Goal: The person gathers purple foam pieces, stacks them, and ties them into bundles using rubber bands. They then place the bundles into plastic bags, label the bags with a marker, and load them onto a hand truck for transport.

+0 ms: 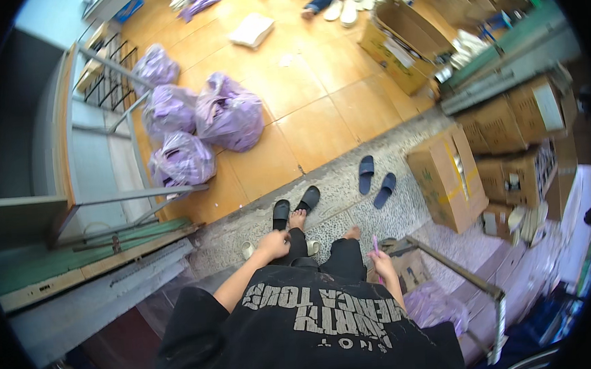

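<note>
My left hand (272, 246) is held in front of my black trousers with its fingers curled in. A small dark spot shows at its fingertips, but I cannot make out whether it is something held. My right hand (382, 263) is closed around a thin pink stick-like thing (375, 244), which stands roughly upright and pokes out above the fingers. Below and in front of my left hand are two dark slides (282, 214), with my bare foot (298, 219) beside them.
Several bags of purple items (229, 112) sit on the tiled floor by a metal rack (109, 67). Navy slippers (366, 175) lie on the pebbled step. A taped carton (447, 178), stacked boxes and a metal frame (460, 269) stand to the right. An open carton (405, 46) is farther off.
</note>
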Available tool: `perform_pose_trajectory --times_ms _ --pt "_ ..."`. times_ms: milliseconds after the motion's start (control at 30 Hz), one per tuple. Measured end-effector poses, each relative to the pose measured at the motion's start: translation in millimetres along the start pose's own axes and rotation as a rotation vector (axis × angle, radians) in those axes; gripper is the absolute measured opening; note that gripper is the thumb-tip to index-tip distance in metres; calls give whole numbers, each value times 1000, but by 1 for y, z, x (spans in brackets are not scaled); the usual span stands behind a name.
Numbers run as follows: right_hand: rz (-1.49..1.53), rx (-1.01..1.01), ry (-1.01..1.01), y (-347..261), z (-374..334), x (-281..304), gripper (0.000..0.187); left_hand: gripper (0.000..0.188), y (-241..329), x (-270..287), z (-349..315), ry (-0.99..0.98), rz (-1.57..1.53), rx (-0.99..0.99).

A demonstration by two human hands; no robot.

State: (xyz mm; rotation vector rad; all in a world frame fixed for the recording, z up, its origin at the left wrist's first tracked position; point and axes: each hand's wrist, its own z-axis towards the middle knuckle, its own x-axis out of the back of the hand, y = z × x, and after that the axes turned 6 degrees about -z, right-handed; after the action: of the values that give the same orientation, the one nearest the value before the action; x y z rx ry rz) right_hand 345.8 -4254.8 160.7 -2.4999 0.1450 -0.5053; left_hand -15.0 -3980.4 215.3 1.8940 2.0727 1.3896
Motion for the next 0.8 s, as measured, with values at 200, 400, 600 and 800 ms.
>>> perform_pose_trajectory --times_ms 200,400,600,800 --pt "-245 120 -120 -237 92 -26 23 28 -72 -8 -12 1 -209 238" --pt "-37 3 -338 -390 226 -56 29 43 -83 81 48 -325 -210 173" --pt "-446 122 -269 -483 389 -173 30 28 -76 199 132 -153 -811 510" --pt "-819 347 -196 -576 453 -314 30 26 -160 338 247 590 -408 359"
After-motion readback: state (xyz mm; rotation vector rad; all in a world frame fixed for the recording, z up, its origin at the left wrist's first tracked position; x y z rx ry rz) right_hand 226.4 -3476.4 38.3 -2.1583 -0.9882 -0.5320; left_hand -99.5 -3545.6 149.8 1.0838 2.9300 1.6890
